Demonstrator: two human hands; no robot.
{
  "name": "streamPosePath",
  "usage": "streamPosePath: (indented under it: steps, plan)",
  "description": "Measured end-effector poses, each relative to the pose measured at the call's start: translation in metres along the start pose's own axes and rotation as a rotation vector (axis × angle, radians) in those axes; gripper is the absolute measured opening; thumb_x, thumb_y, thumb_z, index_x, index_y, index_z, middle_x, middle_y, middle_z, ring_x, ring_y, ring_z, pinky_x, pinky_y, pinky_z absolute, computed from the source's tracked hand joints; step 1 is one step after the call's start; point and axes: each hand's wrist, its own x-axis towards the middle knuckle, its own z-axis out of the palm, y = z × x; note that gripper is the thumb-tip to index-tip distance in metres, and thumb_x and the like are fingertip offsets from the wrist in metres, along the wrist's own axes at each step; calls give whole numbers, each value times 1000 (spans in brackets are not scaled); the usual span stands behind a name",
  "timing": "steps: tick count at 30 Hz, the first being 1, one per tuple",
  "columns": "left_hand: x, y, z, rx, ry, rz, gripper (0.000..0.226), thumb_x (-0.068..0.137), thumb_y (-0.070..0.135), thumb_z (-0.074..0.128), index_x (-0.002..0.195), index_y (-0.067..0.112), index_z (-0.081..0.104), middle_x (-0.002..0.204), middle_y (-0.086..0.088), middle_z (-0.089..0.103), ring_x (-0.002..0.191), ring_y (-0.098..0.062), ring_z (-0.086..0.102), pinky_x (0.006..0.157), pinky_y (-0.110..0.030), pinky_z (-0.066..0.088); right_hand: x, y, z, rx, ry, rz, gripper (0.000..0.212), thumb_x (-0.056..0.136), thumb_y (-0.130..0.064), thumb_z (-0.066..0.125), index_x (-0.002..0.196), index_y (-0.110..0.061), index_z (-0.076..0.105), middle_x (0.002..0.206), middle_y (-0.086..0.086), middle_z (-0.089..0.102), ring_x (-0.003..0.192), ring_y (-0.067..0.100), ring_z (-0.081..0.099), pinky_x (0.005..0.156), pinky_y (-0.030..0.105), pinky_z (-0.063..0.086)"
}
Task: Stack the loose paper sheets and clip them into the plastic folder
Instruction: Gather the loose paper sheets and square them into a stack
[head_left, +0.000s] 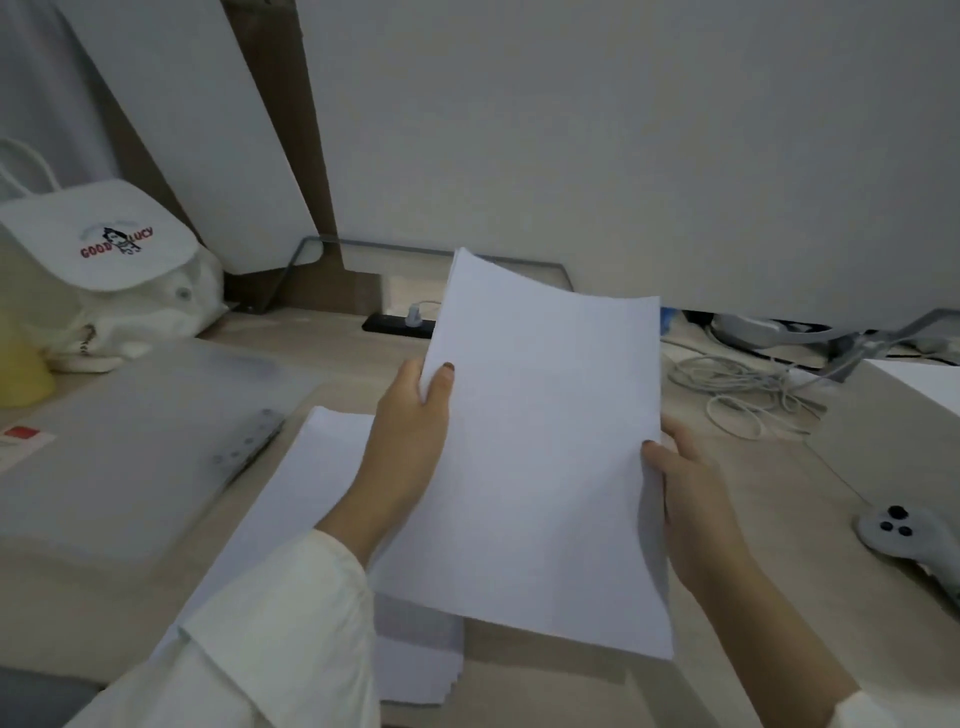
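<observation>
Both hands lift a thin, smooth white paper stack (545, 457) above the wooden counter (769, 467). Left hand (410, 421) and right hand (685, 493) fingers clamp its edges. The frosted plastic folder (130, 447) lies left of it, flat.

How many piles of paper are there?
2: one stack held up between the left hand and right hand, one pile lying on the desk under the left sleeve. More may be hidden.
</observation>
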Motion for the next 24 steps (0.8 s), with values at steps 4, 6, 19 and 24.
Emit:
streamPosePath:
  steps: [4, 6, 19, 24]
  plan:
    - [12, -26, -54, 95, 21, -134, 24, 97, 29, 37, 84, 17, 53, 76, 2, 55, 67, -12, 51, 55, -25, 36, -6, 15, 44, 19, -178, 128, 34, 94, -4, 40, 113, -27, 55, 91, -3, 70, 76, 20, 68, 63, 34, 54]
    - [14, -40, -77, 125, 33, -172, 29, 97, 24, 39, 70, 17, 47, 66, 1, 47, 60, -16, 43, 53, -28, 32, -10, 24, 65, 31, -247, 173, 35, 94, -2, 39, 117, -24, 54, 94, -1, 70, 79, 22, 68, 68, 35, 55]
    - [12, -116, -130, 317, -18, -360, 16, 93, 15, 42, 78, 12, 45, 75, -10, 44, 68, -19, 40, 61, -29, 28, -27, 75, 134, -196, -242, 271, 47, 90, 1, 41, 134, -14, 43, 122, 13, 60, 97, 31, 64, 71, 35, 52]
    - [6, -123, -127, 238, -104, -414, 27, 92, 17, 46, 69, 22, 31, 67, 7, 31, 57, -8, 31, 55, -23, 23, -28, 74, 126, -310, -215, 148, 45, 90, 2, 42, 135, -3, 43, 129, 15, 56, 113, 29, 55, 91, 31, 43]
